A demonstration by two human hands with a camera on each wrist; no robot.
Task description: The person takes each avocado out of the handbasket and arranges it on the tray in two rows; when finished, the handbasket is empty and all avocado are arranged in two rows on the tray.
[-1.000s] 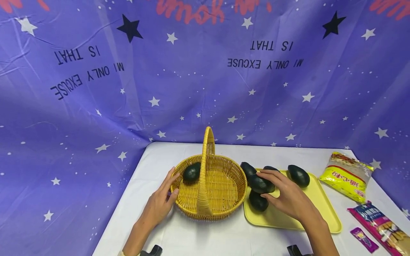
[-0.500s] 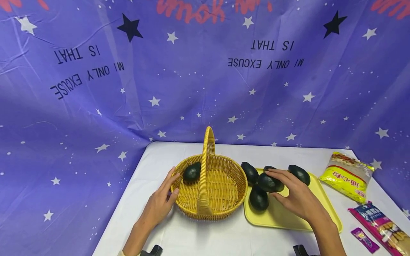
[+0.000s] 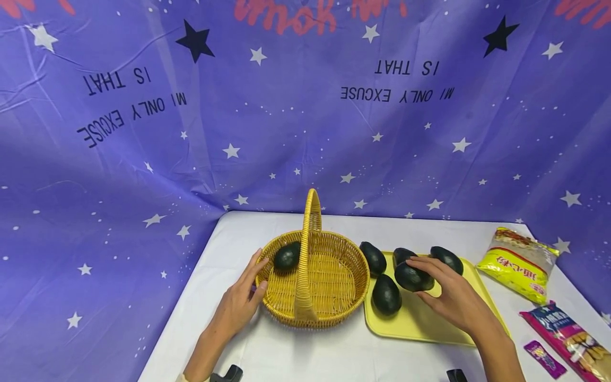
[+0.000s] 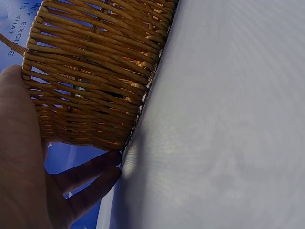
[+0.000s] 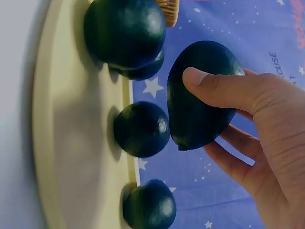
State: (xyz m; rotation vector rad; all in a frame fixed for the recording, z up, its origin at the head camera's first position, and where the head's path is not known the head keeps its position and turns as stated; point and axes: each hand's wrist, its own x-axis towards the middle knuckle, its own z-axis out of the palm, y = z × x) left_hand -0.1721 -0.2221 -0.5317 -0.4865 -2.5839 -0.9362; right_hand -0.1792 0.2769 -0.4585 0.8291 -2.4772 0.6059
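Note:
My right hand (image 3: 448,292) holds a dark green avocado (image 3: 411,277) between thumb and fingers, raised over the yellow tray (image 3: 415,329). In the right wrist view the held avocado (image 5: 202,95) is clear of the others, its narrow end downward. Several more avocados are on the tray, one (image 3: 386,295) at the front left and another (image 3: 447,260) at the back right. My left hand (image 3: 241,300) rests against the left side of the wicker basket (image 3: 334,313), thumb at the rim and fingers extended along the wall. One avocado (image 3: 286,257) lies inside the basket, left of its handle.
The basket's tall arched handle (image 3: 305,239) stands up across its middle. Right of the tray lie a yellow food bag (image 3: 517,265), a pink and blue snack pack (image 3: 568,337) and a small purple packet (image 3: 544,358). A starry blue cloth (image 3: 286,116) hangs behind the white table (image 3: 286,355).
My right hand has moved rightward over the tray with the avocado, away from the front-left avocado, which now shows fully. The left hand and basket have stayed put.

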